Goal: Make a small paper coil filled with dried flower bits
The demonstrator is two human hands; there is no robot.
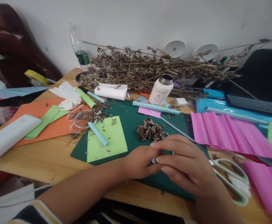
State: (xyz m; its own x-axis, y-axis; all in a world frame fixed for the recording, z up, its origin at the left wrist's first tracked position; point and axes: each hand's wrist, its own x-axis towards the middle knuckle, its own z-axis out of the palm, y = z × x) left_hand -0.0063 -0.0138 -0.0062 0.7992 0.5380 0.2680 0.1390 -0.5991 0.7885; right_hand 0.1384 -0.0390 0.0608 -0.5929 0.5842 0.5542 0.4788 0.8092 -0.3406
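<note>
My left hand (141, 161) is closed around a small rolled blue paper tube (153, 159), and only its open end shows between the fingers. Dark material appears at that opening. My right hand (190, 163) bends over from the right, its fingertips closed at the tube's end; whether they also pinch a bit of leaf is hidden. Just beyond both hands, a small heap of dried leaves (150, 130) lies on the green cutting mat (128, 137). Another blue paper tube (98, 134) rests on a lime-green paper sheet (108, 149) to the left.
Dried plant stalks (131, 63) stretch along the wall, behind a white bottle (161, 90). At right lie scissors (233, 180) and pink crepe paper (229, 132). A clear plastic bottle (80, 49) stands at back left; orange paper (54, 132) and a white device (12, 135) are at left.
</note>
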